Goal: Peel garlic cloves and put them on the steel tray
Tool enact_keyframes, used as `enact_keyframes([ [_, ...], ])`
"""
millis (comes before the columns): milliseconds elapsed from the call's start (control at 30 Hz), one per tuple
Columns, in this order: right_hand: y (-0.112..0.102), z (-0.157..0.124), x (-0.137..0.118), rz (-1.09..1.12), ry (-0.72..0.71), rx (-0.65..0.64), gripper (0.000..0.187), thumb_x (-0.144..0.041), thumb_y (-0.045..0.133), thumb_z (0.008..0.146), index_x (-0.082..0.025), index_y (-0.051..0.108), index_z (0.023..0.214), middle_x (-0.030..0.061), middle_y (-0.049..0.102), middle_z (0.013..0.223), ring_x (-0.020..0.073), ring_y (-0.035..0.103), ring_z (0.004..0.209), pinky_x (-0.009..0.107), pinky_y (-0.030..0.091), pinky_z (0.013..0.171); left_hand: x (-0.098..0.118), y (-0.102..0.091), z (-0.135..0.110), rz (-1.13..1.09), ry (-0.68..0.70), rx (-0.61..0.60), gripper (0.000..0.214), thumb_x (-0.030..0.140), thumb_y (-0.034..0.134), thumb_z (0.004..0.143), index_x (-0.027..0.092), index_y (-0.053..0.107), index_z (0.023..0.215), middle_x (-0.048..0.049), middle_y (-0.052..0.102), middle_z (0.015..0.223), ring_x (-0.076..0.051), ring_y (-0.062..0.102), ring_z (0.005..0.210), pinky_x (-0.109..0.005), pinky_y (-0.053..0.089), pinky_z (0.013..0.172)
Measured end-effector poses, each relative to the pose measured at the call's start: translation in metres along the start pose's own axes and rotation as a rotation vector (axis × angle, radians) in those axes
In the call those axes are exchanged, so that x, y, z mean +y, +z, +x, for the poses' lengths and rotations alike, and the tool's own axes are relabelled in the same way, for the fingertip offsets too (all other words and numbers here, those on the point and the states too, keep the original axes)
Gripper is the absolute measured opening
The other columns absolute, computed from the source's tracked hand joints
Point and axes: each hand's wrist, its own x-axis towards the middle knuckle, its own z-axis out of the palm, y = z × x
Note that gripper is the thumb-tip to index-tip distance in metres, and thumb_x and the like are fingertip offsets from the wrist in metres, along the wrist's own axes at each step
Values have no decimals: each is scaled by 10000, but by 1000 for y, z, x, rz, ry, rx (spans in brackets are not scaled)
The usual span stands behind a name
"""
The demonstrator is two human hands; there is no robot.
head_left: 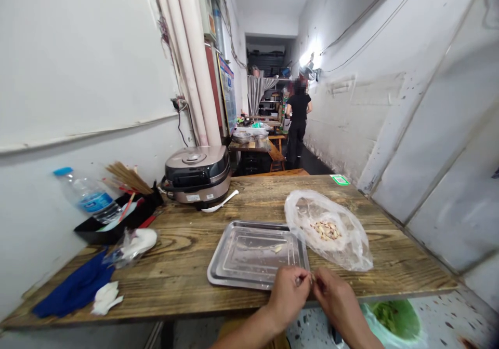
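Observation:
My left hand point(287, 294) and my right hand point(336, 299) meet at the table's near edge, fingers pinched together on a small pale object, likely a garlic clove point(311, 280), too small to be sure. Just beyond them lies a steel tray point(237, 268) with one small pale piece on it. To its right a clear plastic bag point(343, 245) lies open with several cloves point(326, 230) inside.
On the wooden table point(187, 271) stand a rice cooker point(198, 174), a white spoon point(220, 203), a water bottle point(89, 195), a black chopstick holder point(120, 214), a blue cloth point(76, 286) and tissues point(105, 298). A green-lined bin point(393, 319) sits below right. A person point(298, 120) stands down the aisle.

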Motion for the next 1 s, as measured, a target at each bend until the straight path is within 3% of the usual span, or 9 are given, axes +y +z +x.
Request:
enact_keyframes([
  [267,2,-1,-3,-7,51,-47,146,-82,425,772,-190,445,676,-5,507,623,137,492,555,233,325,533,-8,10,6,130,-65,64,143,106,527,629,110,660,574,-35,631,578,-124,527,570,-213,354,557],
  [433,-2,1,-8,84,146,-40,118,-127,457,768,-185,465,666,3,515,618,147,484,559,260,337,543,-5,7,6,78,-53,80,120,107,518,619,125,623,564,-12,603,574,-110,505,571,-212,359,565],
  [500,-6,3,-9,230,210,-37,93,-181,485,784,-182,500,691,11,546,631,155,512,582,274,373,568,0,3,7,3,-61,76,107,127,525,630,127,618,578,-7,599,583,-106,501,577,-212,364,574],
  [567,-10,6,-11,515,308,-41,98,-262,531,797,-180,535,744,26,597,673,164,560,628,288,427,608,4,-2,11,-147,-104,63,91,166,547,647,125,616,604,0,587,584,-96,488,569,-208,360,562],
  [667,-15,11,-14,1002,486,-52,222,-376,633,759,-175,552,805,34,637,693,162,593,638,290,475,612,9,-10,16,-506,-232,-3,151,259,600,672,117,579,627,24,539,565,-44,376,448,-188,266,457],
  [733,-18,14,-16,1211,557,-51,265,-384,684,729,-170,562,827,18,633,661,140,579,603,265,472,579,11,-14,17,-744,-296,-90,237,328,647,673,112,549,663,36,527,577,-8,280,384,-185,177,412],
  [867,-22,16,-22,1473,623,-49,250,-326,723,715,-167,609,871,0,624,694,90,543,571,211,446,542,10,-17,15,-1004,-347,-222,313,358,696,672,108,522,741,30,548,625,20,248,357,-175,123,398],
  [1000,-21,14,-20,1618,680,-54,305,-282,737,708,-182,632,976,17,633,791,74,530,577,197,431,527,9,-16,15,-1078,-385,-240,260,308,663,694,97,513,720,11,558,617,27,232,347,-165,120,387],
])
